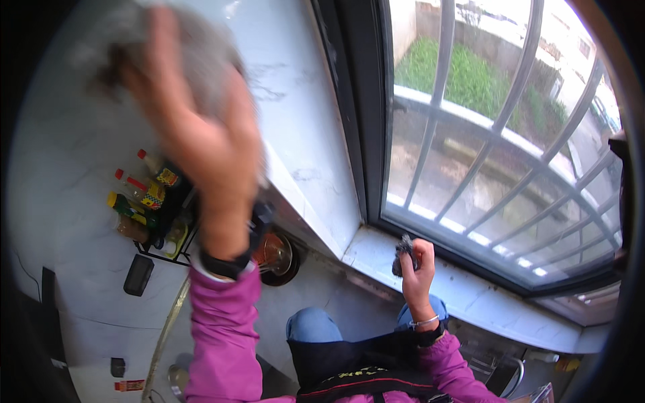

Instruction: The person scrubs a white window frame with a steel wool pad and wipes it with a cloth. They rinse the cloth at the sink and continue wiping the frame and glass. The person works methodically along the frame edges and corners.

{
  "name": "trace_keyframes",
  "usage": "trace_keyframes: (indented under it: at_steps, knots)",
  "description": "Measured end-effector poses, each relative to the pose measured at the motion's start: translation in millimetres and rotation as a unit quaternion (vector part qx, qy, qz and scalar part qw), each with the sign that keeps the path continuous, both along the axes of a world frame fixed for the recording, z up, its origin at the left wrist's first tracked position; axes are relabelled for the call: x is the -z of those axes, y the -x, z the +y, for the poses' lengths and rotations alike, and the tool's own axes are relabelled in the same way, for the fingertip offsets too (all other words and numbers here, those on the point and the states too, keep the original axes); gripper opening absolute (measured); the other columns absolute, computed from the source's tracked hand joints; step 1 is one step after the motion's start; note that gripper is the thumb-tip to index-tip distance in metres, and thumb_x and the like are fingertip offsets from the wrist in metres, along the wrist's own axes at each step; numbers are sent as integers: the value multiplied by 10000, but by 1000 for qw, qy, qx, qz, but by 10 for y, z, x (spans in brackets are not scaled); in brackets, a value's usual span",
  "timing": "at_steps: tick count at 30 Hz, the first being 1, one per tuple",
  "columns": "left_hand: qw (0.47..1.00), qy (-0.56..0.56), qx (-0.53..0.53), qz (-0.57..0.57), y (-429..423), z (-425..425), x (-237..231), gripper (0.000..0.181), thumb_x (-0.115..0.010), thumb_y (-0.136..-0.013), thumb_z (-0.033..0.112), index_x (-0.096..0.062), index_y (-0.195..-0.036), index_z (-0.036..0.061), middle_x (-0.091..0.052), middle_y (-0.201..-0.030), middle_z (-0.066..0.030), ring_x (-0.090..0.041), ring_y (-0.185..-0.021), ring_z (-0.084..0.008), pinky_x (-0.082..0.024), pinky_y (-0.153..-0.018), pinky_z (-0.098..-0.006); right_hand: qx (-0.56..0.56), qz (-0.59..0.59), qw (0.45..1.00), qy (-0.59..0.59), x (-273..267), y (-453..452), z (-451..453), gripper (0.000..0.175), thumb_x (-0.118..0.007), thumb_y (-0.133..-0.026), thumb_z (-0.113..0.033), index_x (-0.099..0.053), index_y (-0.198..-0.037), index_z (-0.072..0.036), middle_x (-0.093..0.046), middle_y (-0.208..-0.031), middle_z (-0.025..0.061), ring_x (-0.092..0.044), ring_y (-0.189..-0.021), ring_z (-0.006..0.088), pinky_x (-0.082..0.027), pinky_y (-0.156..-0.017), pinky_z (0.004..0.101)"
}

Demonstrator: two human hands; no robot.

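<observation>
My left hand [206,126], blurred by motion, is raised at the upper left with its fingers around a greyish cloth [201,45] near the pale marbled wall [282,65]. My right hand [420,274] is lower down at the window sill, pinching a dark, crinkled scouring pad [404,256] between thumb and fingers. The sill [463,292] is pale and marbled, with small dark specks. Beside my right hand stands the dark-framed window [494,166], with metal bars across it.
Seasoning bottles [151,194] stand in a black wire rack [176,259] at the left. Near them are a black box-like object [138,274] and a round metal pan or strainer [274,254]. A jutting wall corner [340,257] meets the sill. My knees [313,325] are below.
</observation>
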State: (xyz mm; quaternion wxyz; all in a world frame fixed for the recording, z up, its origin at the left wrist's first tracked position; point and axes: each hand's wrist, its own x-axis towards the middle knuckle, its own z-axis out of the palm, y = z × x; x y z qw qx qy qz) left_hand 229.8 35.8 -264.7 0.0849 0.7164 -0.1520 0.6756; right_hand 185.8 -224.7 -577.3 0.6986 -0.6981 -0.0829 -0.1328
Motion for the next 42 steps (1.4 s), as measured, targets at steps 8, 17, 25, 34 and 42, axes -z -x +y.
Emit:
trace_keyframes:
  at_steps: [8,17,25,34,42]
  knots:
    - [984,-171,-49,32,221,731,-859,202,-698,-866,36,-741,-1064,34,-716,-1087,-94,-697,-946,-184,-539,-931,-306,-93,-243,965,43,-751,-178,1145,279,-729,-776,60,-707,-1033,-45,-661,-1039,111,-623,-943,288,-503,-837,377]
    - [914,-262,-311,-5,312,752,-610,230,-675,-884,30,-751,-1097,69,-749,-1043,-80,-720,-885,-148,-557,-880,-266,-53,-465,883,24,-1354,-652,1653,303,-750,-727,56,-727,-1014,-36,-674,-976,101,-649,-868,262,-538,-764,348]
    - [918,-243,-313,-18,285,775,-573,292,-654,-874,5,-735,-1147,70,-759,-1024,-98,-737,-880,-143,-577,-780,-225,-83,-484,871,-11,-1513,-772,1650,324,-721,-695,29,-710,-1009,-48,-655,-962,80,-654,-833,238,-551,-702,330]
    - [980,-98,-171,-1,227,615,-567,262,-634,-903,19,-726,-1148,30,-756,-1033,-107,-724,-873,-129,-555,-841,-243,-92,-506,857,31,-1113,-675,1562,356,-709,-701,7,-695,-1055,-29,-638,-949,70,-643,-828,232,-546,-698,326]
    - [998,28,-17,-46,78,207,-74,414,-692,-848,25,-641,-1259,14,-712,-1107,-145,-697,-953,-223,-546,-880,-318,-151,-389,908,47,-1139,-726,1413,246,-736,-756,59,-708,-983,-31,-657,-910,96,-637,-802,252,-513,-694,334]
